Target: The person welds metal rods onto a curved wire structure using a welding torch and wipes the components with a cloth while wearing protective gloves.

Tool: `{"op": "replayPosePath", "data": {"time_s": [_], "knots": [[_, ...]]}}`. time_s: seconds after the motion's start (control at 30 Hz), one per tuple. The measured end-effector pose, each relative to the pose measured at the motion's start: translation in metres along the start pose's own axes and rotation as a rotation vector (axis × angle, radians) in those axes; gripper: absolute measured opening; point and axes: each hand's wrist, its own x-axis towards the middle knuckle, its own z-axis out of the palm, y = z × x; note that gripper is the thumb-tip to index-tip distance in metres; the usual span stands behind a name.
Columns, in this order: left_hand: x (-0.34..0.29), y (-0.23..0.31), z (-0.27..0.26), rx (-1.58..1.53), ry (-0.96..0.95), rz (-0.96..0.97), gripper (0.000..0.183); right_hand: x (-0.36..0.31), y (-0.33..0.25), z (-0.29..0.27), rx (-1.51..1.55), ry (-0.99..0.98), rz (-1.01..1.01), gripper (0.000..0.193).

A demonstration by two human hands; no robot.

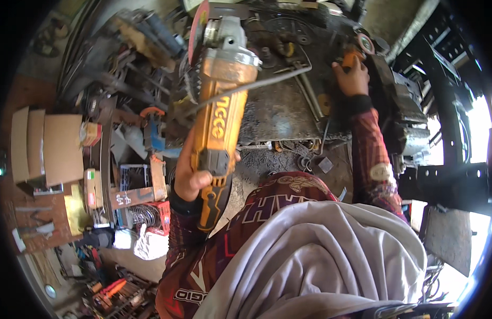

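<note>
My left hand [188,183] is wrapped round the rear body of a large yellow-orange angle grinder [220,119]. The tool is held up, head away from me, over the near left part of a dark workbench [267,119]. A reddish disc [198,32] is fitted to the left side of its head. A thin bent grey rod [272,80] appears to cross the grinder's body. Farther off at the right, my right hand [353,80] is closed round a smaller orange angle grinder [353,57], which has a round disc [365,43]; the palm hides part of it.
Metal bars [310,95] and small parts lie on the bench. Scrap metal is piled at the left, near cardboard boxes [62,141] on a brown surface. A dark steel frame [442,80] stands at the right. A grey cloth [310,255] hangs over my front.
</note>
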Motion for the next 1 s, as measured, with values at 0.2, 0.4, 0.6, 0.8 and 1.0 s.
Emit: {"op": "replayPosePath", "data": {"time_s": [0.2,0.4,0.6,0.8,1.0], "knots": [[-0.061,-0.003,-0.008,-0.12,-0.015,0.143,0.109,-0.108,-0.117,-0.024,1.202,-1.248,0.476,0.094],[-0.107,-0.019,-0.022,-0.152,-0.06,0.033,0.109,-0.032,-0.14,0.014,2.255,-1.296,-0.164,0.061],[-0.142,-0.036,-0.011,-0.075,0.075,-0.115,0.12,0.097,-0.126,-0.016,1.881,-0.759,0.427,0.032],[-0.156,-0.065,0.005,0.094,0.111,-0.198,0.112,0.161,-0.165,-0.108,2.02,-0.852,0.32,0.035],[-0.147,-0.091,0.006,0.073,0.105,-0.247,0.105,0.068,-0.235,-0.188,0.728,-0.311,-0.322,0.051]]}}
